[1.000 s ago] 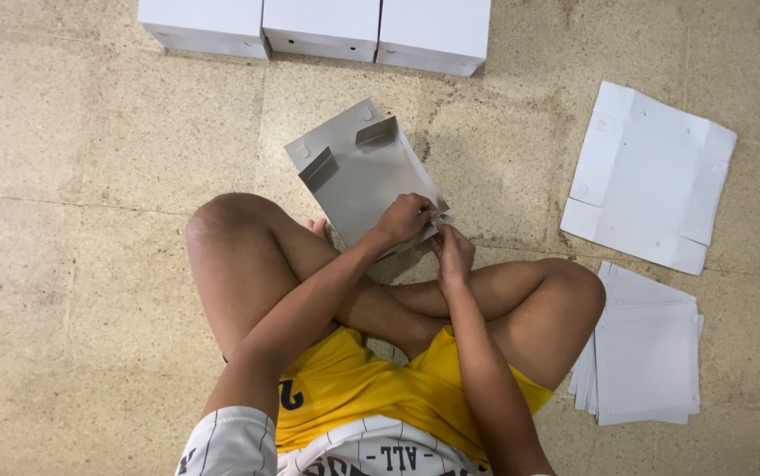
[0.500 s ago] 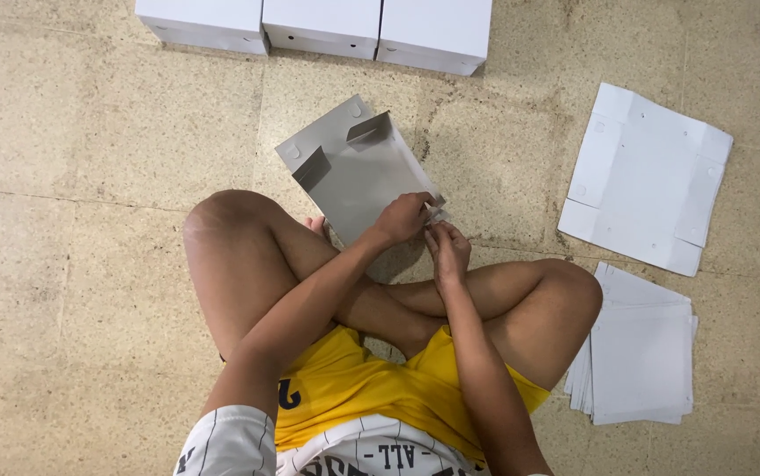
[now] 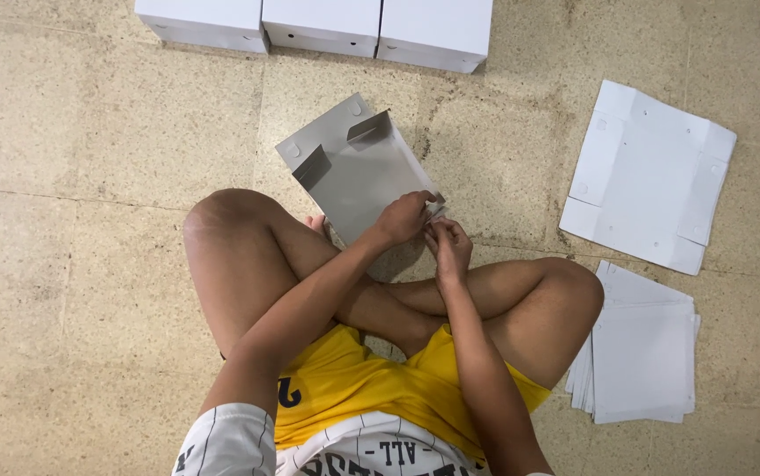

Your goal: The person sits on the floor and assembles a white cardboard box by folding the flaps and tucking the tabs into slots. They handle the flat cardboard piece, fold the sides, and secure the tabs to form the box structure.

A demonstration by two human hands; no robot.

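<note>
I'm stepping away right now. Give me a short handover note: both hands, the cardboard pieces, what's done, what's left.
Left hand: gripping the near corner of the grey box blank.
Right hand: fingers pinching at that same corner.
Blank lies on the floor ahead of the crossed legs, two far-end flaps standing up.
Done: three white boxes in a row at the top.
Left: finish this blank; one unfolded sheet at right, flat stack beside the right knee.

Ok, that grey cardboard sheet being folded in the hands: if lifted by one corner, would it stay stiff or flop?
The grey cardboard sheet probably stays fairly stiff: its two far flaps stand upright unaided. It looks thin, so likely light. It may bend along its creases, since both hands, left hand and right hand, pinch only its near corner.
</note>
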